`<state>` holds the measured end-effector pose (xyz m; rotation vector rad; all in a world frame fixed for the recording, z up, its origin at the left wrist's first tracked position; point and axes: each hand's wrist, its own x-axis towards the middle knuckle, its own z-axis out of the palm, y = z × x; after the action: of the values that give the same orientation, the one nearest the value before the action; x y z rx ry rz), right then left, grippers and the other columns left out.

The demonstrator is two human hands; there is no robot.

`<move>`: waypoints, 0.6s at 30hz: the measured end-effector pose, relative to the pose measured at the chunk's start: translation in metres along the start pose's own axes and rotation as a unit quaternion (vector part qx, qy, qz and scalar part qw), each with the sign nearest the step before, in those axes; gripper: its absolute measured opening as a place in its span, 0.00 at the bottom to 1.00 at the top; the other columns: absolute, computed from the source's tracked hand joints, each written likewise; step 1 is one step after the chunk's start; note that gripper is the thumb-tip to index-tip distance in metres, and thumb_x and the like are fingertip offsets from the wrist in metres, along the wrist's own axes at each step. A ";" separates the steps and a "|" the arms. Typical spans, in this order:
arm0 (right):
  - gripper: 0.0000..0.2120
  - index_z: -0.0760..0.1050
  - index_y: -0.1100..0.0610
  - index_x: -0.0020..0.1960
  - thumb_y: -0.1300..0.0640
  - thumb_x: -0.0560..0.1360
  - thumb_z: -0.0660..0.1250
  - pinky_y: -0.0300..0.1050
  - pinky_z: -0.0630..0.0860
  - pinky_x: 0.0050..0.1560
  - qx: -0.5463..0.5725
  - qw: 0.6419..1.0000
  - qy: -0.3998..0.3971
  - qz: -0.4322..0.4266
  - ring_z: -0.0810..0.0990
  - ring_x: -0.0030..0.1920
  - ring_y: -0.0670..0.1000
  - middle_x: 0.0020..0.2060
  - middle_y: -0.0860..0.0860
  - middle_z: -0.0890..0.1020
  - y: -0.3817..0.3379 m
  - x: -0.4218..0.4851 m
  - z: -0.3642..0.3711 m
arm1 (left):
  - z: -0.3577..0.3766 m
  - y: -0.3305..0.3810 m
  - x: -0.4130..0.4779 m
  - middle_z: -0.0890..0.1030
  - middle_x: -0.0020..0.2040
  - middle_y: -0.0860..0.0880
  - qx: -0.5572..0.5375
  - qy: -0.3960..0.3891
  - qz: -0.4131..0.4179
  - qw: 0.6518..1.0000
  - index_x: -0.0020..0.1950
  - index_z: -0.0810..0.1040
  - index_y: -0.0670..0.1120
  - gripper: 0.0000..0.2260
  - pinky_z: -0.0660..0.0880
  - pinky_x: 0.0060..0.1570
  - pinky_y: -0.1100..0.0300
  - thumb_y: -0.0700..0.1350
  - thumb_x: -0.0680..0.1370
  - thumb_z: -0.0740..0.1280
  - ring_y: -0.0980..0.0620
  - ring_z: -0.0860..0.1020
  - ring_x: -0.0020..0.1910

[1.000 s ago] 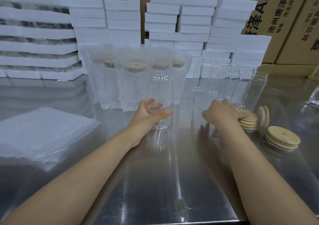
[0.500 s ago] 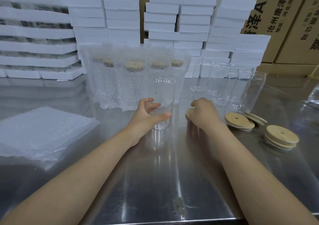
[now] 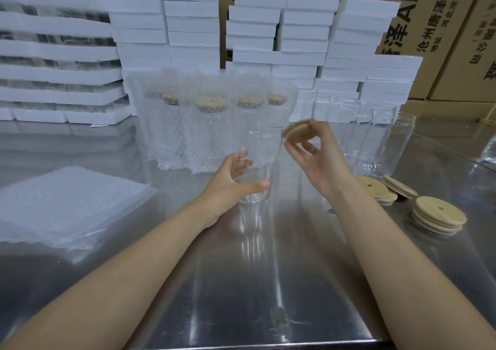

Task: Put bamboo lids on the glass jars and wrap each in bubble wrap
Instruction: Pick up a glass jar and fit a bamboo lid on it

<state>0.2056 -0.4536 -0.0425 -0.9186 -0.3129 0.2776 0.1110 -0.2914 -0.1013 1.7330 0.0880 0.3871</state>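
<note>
A clear glass jar [image 3: 261, 151] stands upright on the steel table, and my left hand [image 3: 232, 180] grips its lower part. My right hand [image 3: 319, 159] holds a round bamboo lid [image 3: 296, 131] tilted in the air, just right of the jar's rim and level with it. Several jars wrapped in bubble wrap [image 3: 206, 124], lids on, stand behind. Bare glass jars [image 3: 375, 135] stand at the right. Loose bamboo lids [image 3: 440, 216] lie in small piles on the right. A stack of bubble wrap sheets [image 3: 67, 204] lies at the left.
White foam boxes [image 3: 303, 35] are stacked along the back of the steel table [image 3: 255, 282], with cardboard cartons [image 3: 456, 27] behind. Foam trays [image 3: 53, 73] with glassware are piled at the far left. A clear object [image 3: 489, 151] sits at the right edge.
My right hand picked a bamboo lid from the pile on the right, swept left low over the table, then rose to beside the jar's rim. The left hand has stayed on the jar.
</note>
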 end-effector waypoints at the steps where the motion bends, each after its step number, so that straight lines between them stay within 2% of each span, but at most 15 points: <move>1: 0.06 0.74 0.60 0.50 0.57 0.78 0.65 0.49 0.78 0.60 0.047 0.999 -0.007 -0.017 0.81 0.55 0.56 0.53 0.59 0.76 -0.002 -0.002 0.002 | 0.000 0.000 0.000 0.72 0.66 0.56 0.002 -0.007 0.001 1.000 0.72 0.63 0.55 0.39 0.68 0.65 0.61 0.48 0.66 0.79 0.59 0.70 0.66; 3: 0.06 0.73 0.61 0.54 0.59 0.80 0.63 0.51 0.75 0.65 0.066 0.995 -0.034 -0.064 0.80 0.60 0.59 0.58 0.58 0.76 -0.002 -0.006 0.008 | 0.002 0.000 0.000 0.72 0.67 0.56 0.009 -0.023 0.005 1.000 0.72 0.63 0.55 0.39 0.68 0.64 0.63 0.48 0.66 0.79 0.60 0.70 0.66; 5: 0.04 0.71 0.60 0.53 0.60 0.80 0.63 0.49 0.73 0.66 0.032 0.991 -0.060 -0.112 0.80 0.60 0.59 0.57 0.57 0.79 -0.001 -0.010 0.016 | 0.003 0.000 0.000 0.72 0.67 0.56 0.016 -0.035 0.009 0.999 0.72 0.63 0.56 0.38 0.71 0.57 0.69 0.47 0.67 0.78 0.61 0.71 0.65; 7: 0.03 0.72 0.56 0.51 0.59 0.79 0.65 0.46 0.74 0.62 -0.051 0.980 -0.075 -0.175 0.79 0.57 0.55 0.56 0.56 0.80 0.002 -0.015 0.023 | 0.003 0.000 0.000 0.73 0.67 0.57 0.022 -0.042 0.010 0.999 0.72 0.63 0.58 0.38 0.71 0.57 0.69 0.48 0.67 0.79 0.62 0.72 0.65; 10: 0.06 0.76 0.51 0.54 0.58 0.77 0.67 0.39 0.74 0.56 -0.207 0.936 -0.094 -0.267 0.79 0.54 0.44 0.54 0.50 0.80 0.007 -0.022 0.030 | 0.003 0.000 0.000 0.73 0.65 0.57 0.027 -0.047 0.010 0.998 0.71 0.64 0.58 0.38 0.67 0.63 0.65 0.51 0.65 0.79 0.63 0.72 0.64; 12: 0.08 0.76 0.50 0.55 0.60 0.79 0.66 0.45 0.74 0.63 -0.284 0.904 -0.120 -0.295 0.76 0.62 0.46 0.59 0.51 0.76 0.014 -0.026 0.031 | 0.003 0.000 -0.001 0.74 0.65 0.58 0.030 -0.049 0.011 0.998 0.72 0.63 0.57 0.39 0.68 0.60 0.66 0.51 0.66 0.79 0.66 0.72 0.62; 14: 0.09 0.76 0.47 0.54 0.60 0.79 0.65 0.53 0.70 0.68 -0.341 0.877 -0.128 -0.312 0.72 0.66 0.48 0.61 0.48 0.72 0.020 -0.030 0.032 | 0.003 0.001 -0.002 0.74 0.63 0.59 0.041 -0.051 0.012 0.998 0.72 0.63 0.56 0.39 0.70 0.57 0.68 0.52 0.66 0.79 0.68 0.72 0.61; 16: 0.08 0.75 0.46 0.53 0.59 0.79 0.65 0.56 0.70 0.68 -0.367 0.863 -0.124 -0.325 0.72 0.66 0.50 0.60 0.48 0.72 0.021 -0.031 0.034 | 0.003 0.002 -0.003 0.74 0.62 0.61 0.056 -0.057 0.010 0.997 0.72 0.62 0.56 0.40 0.71 0.54 0.70 0.54 0.65 0.78 0.69 0.72 0.60; 18: 0.07 0.76 0.48 0.53 0.59 0.78 0.65 0.54 0.71 0.67 -0.375 0.857 -0.120 -0.333 0.74 0.63 0.50 0.59 0.49 0.72 0.021 -0.031 0.034 | 0.003 0.002 -0.003 0.73 0.62 0.61 0.067 -0.062 0.008 0.996 0.72 0.61 0.56 0.40 0.71 0.53 0.71 0.54 0.66 0.78 0.70 0.72 0.59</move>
<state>0.1618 -0.4278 -0.0444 -1.4761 -0.9916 -0.4189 0.1086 -0.2960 -0.1000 1.8876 0.0093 0.2895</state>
